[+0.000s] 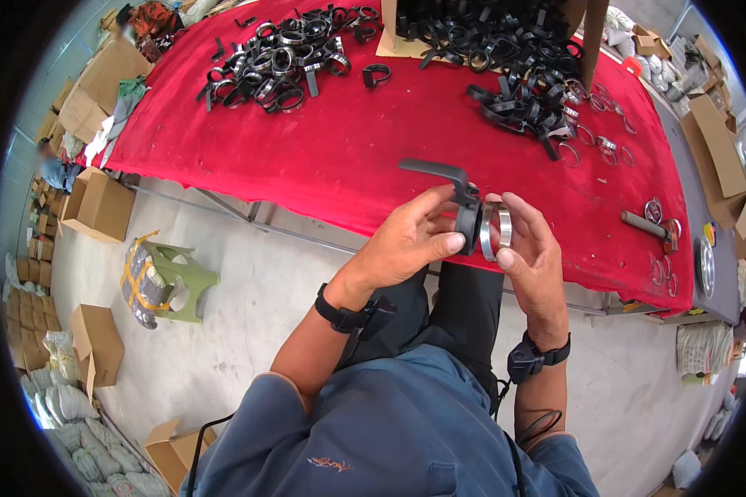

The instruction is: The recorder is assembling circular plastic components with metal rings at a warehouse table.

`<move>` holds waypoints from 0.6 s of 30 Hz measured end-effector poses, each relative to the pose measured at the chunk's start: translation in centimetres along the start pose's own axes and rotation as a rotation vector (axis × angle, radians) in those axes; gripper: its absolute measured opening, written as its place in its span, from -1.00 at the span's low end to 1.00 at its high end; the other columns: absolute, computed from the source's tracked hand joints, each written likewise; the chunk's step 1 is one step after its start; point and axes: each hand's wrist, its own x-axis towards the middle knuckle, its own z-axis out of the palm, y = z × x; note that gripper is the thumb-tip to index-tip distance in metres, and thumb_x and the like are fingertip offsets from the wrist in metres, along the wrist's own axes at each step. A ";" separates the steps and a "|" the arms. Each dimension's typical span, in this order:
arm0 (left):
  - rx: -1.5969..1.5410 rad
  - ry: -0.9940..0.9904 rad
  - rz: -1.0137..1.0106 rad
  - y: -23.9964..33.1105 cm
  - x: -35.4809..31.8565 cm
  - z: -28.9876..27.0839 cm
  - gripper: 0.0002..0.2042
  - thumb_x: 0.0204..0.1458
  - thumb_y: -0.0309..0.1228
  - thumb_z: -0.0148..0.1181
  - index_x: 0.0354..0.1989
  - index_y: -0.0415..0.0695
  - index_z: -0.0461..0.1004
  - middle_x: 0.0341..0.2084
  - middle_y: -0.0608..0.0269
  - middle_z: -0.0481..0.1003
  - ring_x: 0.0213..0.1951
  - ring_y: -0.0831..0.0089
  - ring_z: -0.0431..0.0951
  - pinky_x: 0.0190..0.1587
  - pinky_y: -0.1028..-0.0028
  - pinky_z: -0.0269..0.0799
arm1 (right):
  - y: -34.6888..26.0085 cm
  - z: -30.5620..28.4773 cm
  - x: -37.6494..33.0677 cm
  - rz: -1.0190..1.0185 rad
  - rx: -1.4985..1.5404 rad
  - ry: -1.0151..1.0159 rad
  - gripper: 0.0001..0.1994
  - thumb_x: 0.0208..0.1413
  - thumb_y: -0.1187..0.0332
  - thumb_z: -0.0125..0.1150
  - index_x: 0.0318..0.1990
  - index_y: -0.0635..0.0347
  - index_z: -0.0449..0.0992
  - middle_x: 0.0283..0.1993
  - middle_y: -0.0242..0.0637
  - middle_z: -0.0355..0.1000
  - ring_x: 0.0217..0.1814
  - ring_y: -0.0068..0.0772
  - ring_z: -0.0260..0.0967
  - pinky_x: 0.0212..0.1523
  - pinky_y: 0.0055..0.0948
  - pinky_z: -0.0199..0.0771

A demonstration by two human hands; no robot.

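In front of me, at the near edge of the red-covered table (340, 141), both hands are raised. My left hand (398, 244) grips a black plastic ring with a long bent handle (466, 222), the handle sticking out up and to the left. Closed around a shiny metal ring (496, 230) are the thumb and fingers of my right hand (535, 248). The two rings face each other side by side; whether they touch, I cannot tell. A single black handled ring (377, 75) lies on the cloth beyond my hands.
Black handled rings, some with metal, form a pile (282, 58) at the far left. More fill a cardboard box (593, 41) and spill beside it (522, 103). Loose metal rings (607, 149) and a hammer (651, 228) lie right. A green stool (186, 277) stands on the floor left.
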 end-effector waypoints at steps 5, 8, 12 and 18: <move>-0.018 -0.047 0.038 0.4 0.2 0.5 -0.23 0.25 -0.39 0.45 0.54 -0.30 0.14 0.31 0.04 0.38 0.29 0.24 0.50 0.32 0.22 0.50 | 0.6 0.6 -0.1 -0.060 -0.048 -0.024 -0.16 0.16 0.28 0.60 0.49 0.43 0.26 0.52 0.07 0.26 0.59 -0.03 0.24 0.58 0.00 0.26; -0.049 -0.072 0.045 0.9 0.1 0.7 -0.23 0.22 -0.44 0.46 0.55 -0.24 0.16 0.31 0.07 0.38 0.33 0.23 0.48 0.36 0.19 0.49 | 1.2 0.8 0.0 -0.134 -0.123 -0.018 -0.18 0.15 0.35 0.59 0.49 0.40 0.27 0.52 0.02 0.26 0.60 -0.05 0.22 0.59 0.04 0.25; -0.013 -0.066 0.026 1.0 0.0 0.4 -0.21 0.20 -0.45 0.49 0.55 -0.21 0.18 0.37 0.06 0.37 0.38 0.21 0.44 0.39 0.18 0.47 | 1.6 1.5 0.1 -0.184 -0.192 -0.002 -0.17 0.12 0.35 0.61 0.50 0.34 0.28 0.53 -0.03 0.22 0.61 -0.05 0.22 0.61 0.02 0.25; 0.013 -0.053 -0.009 1.0 -0.1 0.2 -0.15 0.15 -0.46 0.52 0.57 -0.27 0.15 0.46 0.01 0.32 0.43 0.19 0.41 0.48 0.14 0.35 | 2.1 1.5 -0.3 -0.185 -0.254 0.023 -0.15 0.10 0.33 0.62 0.51 0.28 0.29 0.55 -0.04 0.20 0.63 -0.05 0.19 0.60 0.01 0.28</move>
